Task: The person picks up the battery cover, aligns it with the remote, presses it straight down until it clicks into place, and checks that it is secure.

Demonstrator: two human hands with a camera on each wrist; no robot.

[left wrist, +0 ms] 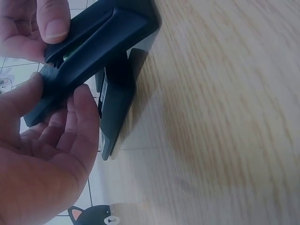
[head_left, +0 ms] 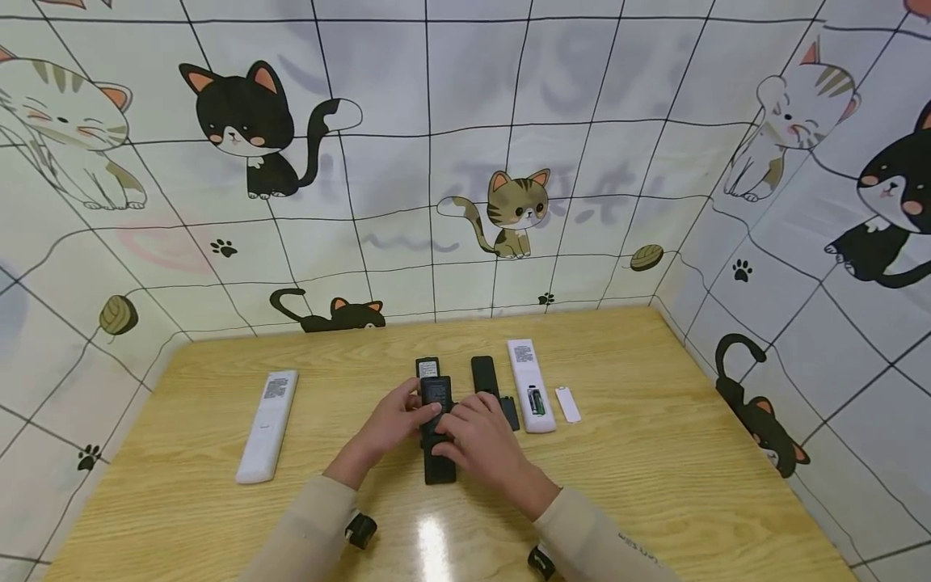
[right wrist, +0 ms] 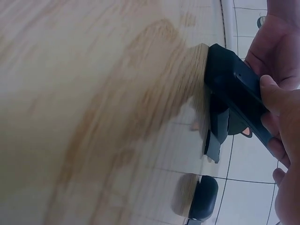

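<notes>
A black remote control (head_left: 440,470) is held back side up over the table, its lower end down near the wood. My left hand (head_left: 389,422) grips its left side, thumb on one face and fingers beneath. My right hand (head_left: 482,443) comes from the right, its thumb on the black battery cover (left wrist: 86,32). The cover stands slightly tilted in the remote's back, with a gap along its edge. A bit of green battery (left wrist: 71,55) shows in that gap. From the head view, my right fingers hide most of the compartment.
Behind the held remote lies another black remote (head_left: 427,367) with a white label. To its right are a black remote (head_left: 483,373), a black cover (head_left: 510,413), a white remote (head_left: 525,368) with batteries exposed and a white cover (head_left: 568,404). Another white remote (head_left: 267,428) lies left.
</notes>
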